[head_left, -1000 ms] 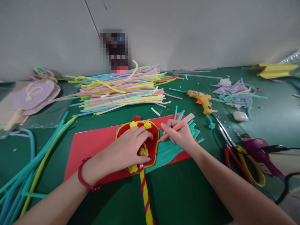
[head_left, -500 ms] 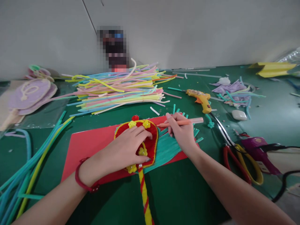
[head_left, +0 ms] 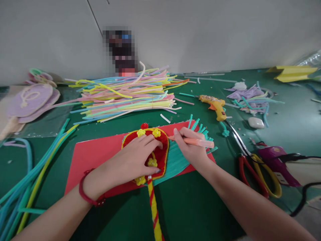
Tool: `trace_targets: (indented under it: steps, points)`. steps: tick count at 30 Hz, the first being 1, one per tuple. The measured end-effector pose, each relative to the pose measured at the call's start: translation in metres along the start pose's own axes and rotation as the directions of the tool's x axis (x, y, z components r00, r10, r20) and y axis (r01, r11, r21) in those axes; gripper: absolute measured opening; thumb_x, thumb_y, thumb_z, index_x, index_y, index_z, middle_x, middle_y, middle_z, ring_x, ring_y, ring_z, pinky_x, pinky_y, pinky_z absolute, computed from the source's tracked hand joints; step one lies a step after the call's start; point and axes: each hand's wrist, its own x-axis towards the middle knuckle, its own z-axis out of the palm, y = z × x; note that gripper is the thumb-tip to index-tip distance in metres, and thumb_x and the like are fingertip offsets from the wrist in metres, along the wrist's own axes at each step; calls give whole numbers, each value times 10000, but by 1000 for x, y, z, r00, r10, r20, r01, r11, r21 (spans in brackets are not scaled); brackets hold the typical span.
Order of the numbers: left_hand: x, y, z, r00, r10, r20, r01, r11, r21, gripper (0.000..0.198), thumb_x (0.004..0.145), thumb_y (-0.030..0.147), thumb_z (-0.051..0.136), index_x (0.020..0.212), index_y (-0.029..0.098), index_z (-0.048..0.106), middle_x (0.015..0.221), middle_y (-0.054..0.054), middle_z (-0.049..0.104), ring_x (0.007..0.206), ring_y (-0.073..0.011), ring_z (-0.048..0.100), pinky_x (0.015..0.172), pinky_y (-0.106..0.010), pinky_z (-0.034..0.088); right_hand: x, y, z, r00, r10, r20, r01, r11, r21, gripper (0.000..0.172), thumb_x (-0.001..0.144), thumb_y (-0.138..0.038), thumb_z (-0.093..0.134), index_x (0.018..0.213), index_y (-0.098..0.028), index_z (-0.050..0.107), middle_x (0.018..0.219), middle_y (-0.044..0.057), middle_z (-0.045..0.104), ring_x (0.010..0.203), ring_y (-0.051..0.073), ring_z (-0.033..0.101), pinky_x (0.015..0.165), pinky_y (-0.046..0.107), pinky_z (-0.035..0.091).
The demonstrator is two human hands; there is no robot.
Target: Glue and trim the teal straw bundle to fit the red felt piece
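A red fan (head_left: 163,154) with a yellow edge, yellow flowers and a red-and-yellow twisted handle lies over a layer of teal pipe cleaners (head_left: 177,160). My left hand (head_left: 135,155) rests on the fan and presses it down, thumb and fingers spread apart. In my right hand (head_left: 192,147) is an orange marker pen (head_left: 200,142), slanted, with its tip at the fan's right upper edge. Beneath these is a red sheet (head_left: 100,157). Part of the fan and the teal strips is hidden by my hands.
Behind lies a pile of pastel pipe cleaners (head_left: 125,97). To the right are a yellow glue gun (head_left: 213,105), scissors (head_left: 268,177) and a purple device (head_left: 278,164) with a cord. Purple fan shapes (head_left: 30,102) and long blue-green strips (head_left: 30,187) are at left.
My right hand has shifted slightly left and down, and the pen's rear end has tilted lower. More teal strip ends show behind it. My left hand stays on the fan.
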Motion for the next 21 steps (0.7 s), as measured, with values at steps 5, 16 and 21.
trace_targets:
  steps: [5,16,21]
  points:
    - [1,1,-2,1000,13,6,-13,1000,10,377,758,432,658,1053,226,546,1081,-49,581,1008,-264,550,850,-378,450,-3,0,0,993,-115,-4,115,993,-23,421,862,-230,473,501,-215,256,468,-60,269,411,76,272,404,248,246]
    - [0,0,-1,1000,26,14,-26,999,19,376,743,392,693,1031,220,522,1069,-42,567,1002,-260,535,846,-383,444,-4,-1,-5,963,-232,139,224,972,76,397,837,-157,482,489,-213,300,479,-57,297,429,83,299,431,260,252]
    - [1,1,-1,999,42,0,-42,999,26,357,744,388,692,1010,216,527,1069,-47,562,1017,-264,530,868,-383,432,-6,-1,-5,975,-216,56,214,976,52,393,839,-134,496,510,-214,298,492,-58,303,435,83,312,445,260,255]
